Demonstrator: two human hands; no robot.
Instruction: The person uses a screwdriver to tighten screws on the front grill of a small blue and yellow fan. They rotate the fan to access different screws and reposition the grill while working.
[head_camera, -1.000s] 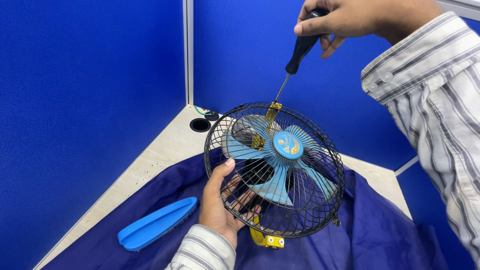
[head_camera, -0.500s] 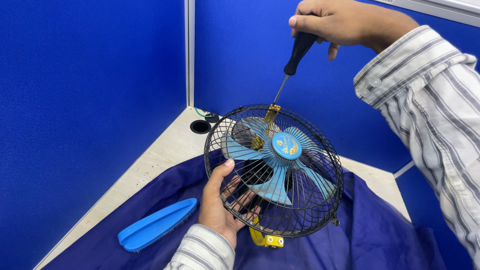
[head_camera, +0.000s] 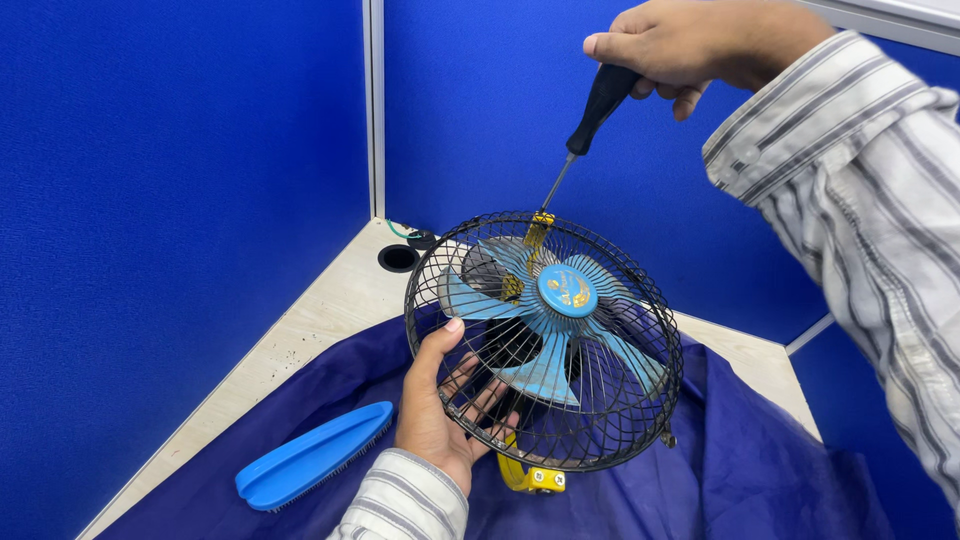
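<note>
A small fan (head_camera: 545, 340) with a black wire cage, light blue blades and a yellow bracket is held tilted above the table. My left hand (head_camera: 440, 405) grips the cage at its lower left, fingers behind the wires. My right hand (head_camera: 690, 45) is up high, closed around the black handle of a screwdriver (head_camera: 590, 120). The screwdriver's thin shaft points down to the yellow clip at the top rim of the cage.
A dark blue cloth (head_camera: 760, 470) covers the light wooden table (head_camera: 330, 300). A blue plastic brush-like piece (head_camera: 312, 455) lies on the cloth at the lower left. A round cable hole (head_camera: 398, 258) sits in the table's far corner. Blue partition walls enclose the corner.
My right hand with the screwdriver has shifted slightly lower in view. The fan and left hand have barely moved.
</note>
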